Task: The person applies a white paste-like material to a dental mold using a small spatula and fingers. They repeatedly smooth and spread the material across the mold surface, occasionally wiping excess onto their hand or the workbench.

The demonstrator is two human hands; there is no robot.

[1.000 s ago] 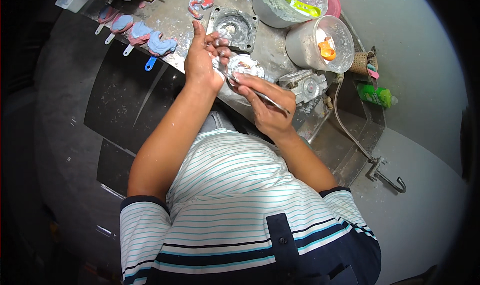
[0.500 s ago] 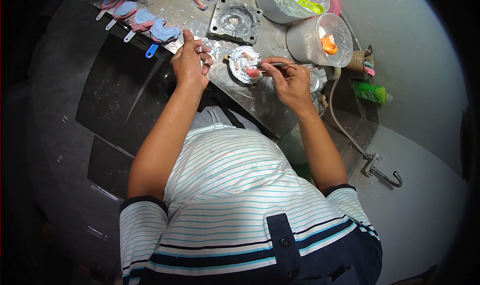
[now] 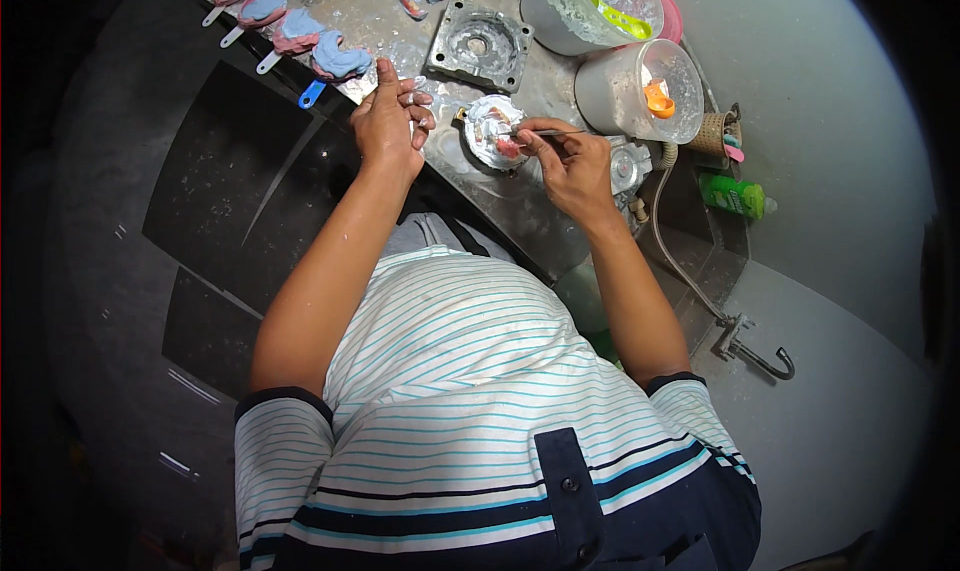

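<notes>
A round metal dental flask half [image 3: 494,131] stands near the counter's front edge, filled with wet white plaster. A red denture-like piece [image 3: 509,147] shows in the plaster on its right side. My right hand [image 3: 568,159] is closed on a thin metal tool [image 3: 552,132], pinched between thumb and fingers. The tool's tip meets the plaster beside the red piece; its exact shape is hidden. To the left of the flask, my left hand [image 3: 388,123] is held open, thumb up and fingers loosely bent, with white plaster smears on the fingertips. It holds nothing that I can see.
Behind the flask lies a square metal flask part [image 3: 480,45]. Impression trays [image 3: 340,59] with blue and pink material line the left edge. Two plastic tubs [image 3: 612,93] with scoops, a green bottle [image 3: 738,196] and a tap [image 3: 755,354] are on the right.
The view has shifted slightly, so the counter's things sit a little further right. My right hand has turned slightly with the tool at the plaster. My left hand stays open beside the flask.
</notes>
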